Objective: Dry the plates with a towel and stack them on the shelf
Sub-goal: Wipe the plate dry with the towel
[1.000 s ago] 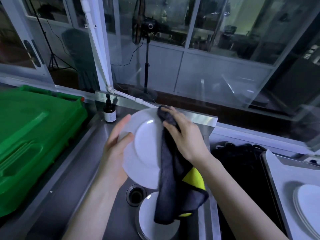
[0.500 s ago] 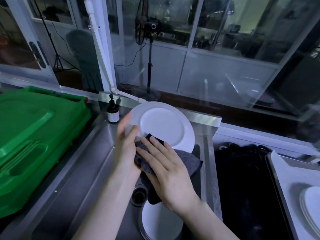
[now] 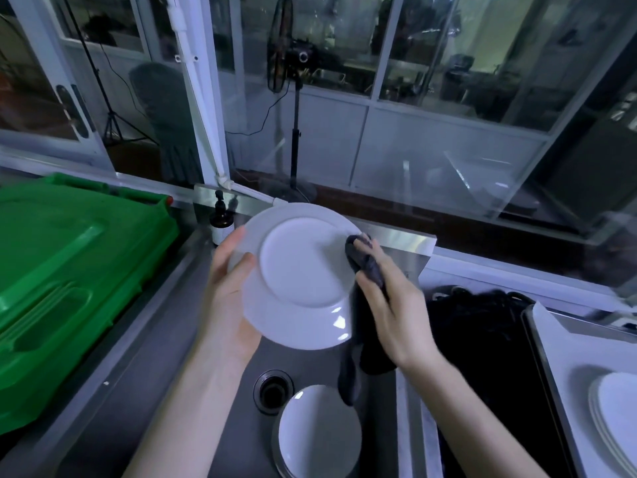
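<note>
Plates sit at three stages here, read from left to right. Past the green plastic lid (image 3: 69,270) and the small brown bottle (image 3: 221,225) at the back of the steel desk (image 3: 89,384), the left hand (image 3: 229,305) holds one white plate (image 3: 300,274) up over the sink (image 3: 310,365), tilted with its underside toward the camera. The thumb lies on that underside near the left rim and the fingers curl behind it. At the plate's right rim the right hand (image 3: 393,305) grips a bunched dark towel (image 3: 365,263) and presses it to the edge, the rest of the cloth hanging down toward the sink. So this plate is mid-drying, seemingly on its back face; whether its front is dry cannot be told. Below it, beside the drain (image 3: 274,391), a sink stack (image 3: 319,432) of plates waits, probably not yet dried, their count unclear. At far right a finished pile (image 3: 617,408) of a few plates lies on a white surface, though whether that is the shelf I cannot say. By this reckoning the job is partway through, with several plates left.
</note>
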